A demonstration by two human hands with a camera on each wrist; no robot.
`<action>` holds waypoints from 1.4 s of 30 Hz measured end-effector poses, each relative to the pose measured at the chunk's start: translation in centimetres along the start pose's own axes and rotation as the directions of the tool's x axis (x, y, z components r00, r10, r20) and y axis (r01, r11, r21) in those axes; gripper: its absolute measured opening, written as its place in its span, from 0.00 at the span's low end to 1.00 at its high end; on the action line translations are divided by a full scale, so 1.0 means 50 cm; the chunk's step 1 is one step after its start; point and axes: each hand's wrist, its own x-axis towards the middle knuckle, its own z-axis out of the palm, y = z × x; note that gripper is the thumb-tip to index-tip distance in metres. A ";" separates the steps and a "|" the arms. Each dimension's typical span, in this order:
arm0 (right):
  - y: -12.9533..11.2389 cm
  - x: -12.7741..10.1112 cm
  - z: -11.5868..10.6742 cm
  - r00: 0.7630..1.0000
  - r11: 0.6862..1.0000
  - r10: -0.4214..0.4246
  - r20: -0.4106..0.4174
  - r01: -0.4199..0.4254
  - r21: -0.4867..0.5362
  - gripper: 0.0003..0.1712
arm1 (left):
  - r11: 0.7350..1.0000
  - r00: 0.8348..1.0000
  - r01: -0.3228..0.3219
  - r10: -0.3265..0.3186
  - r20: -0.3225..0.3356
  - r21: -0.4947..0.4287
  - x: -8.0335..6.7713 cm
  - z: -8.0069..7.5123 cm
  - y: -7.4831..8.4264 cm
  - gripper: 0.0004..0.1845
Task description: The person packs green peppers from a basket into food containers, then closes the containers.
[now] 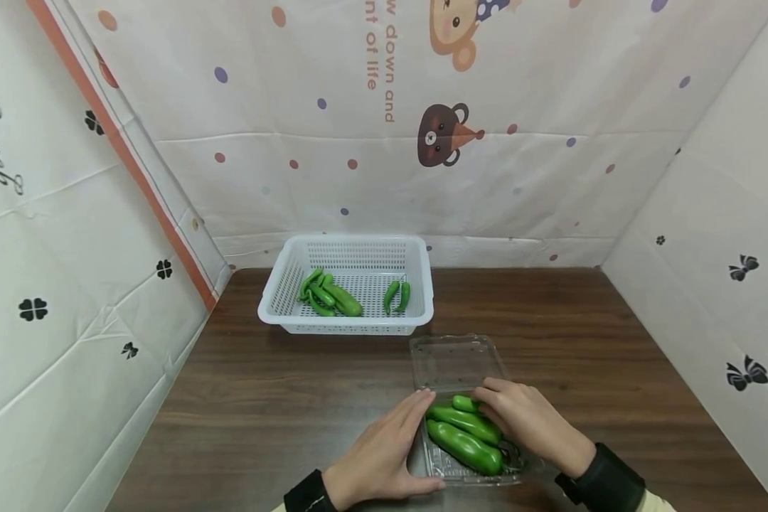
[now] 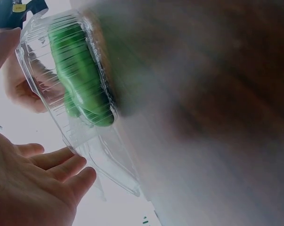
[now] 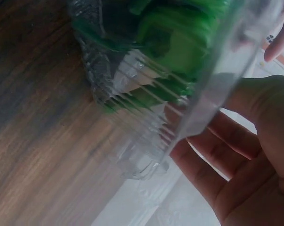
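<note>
A clear plastic clamshell box [image 1: 438,466] stands on the table with its lid [image 1: 454,361] laid back. Inside lie several green peppers, among them a large one [image 1: 464,446] near the front and another [image 1: 467,423] behind it. My left hand [image 1: 384,451] rests along the box's left side, fingers straight and thumb at the front corner. The right hand [image 1: 521,416] reaches into the back of the box, its bent fingers holding a green pepper [image 1: 464,403] whose other end they cover. The left wrist view shows the peppers [image 2: 78,70] through the ribbed wall.
A white perforated basket [image 1: 345,321] stands toward the back left, with several small green peppers [image 1: 323,295] in its left part and two [image 1: 397,296] at its right. Patterned white sheets [image 1: 371,185] enclose the brown wooden table [image 1: 281,398] at the back and sides.
</note>
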 end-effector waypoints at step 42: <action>0.012 0.016 -0.027 0.999 1.000 -0.029 0.029 0.028 0.013 0.13 | 1.000 0.999 -0.024 0.024 -0.026 0.000 0.003 -0.012 -0.001 0.62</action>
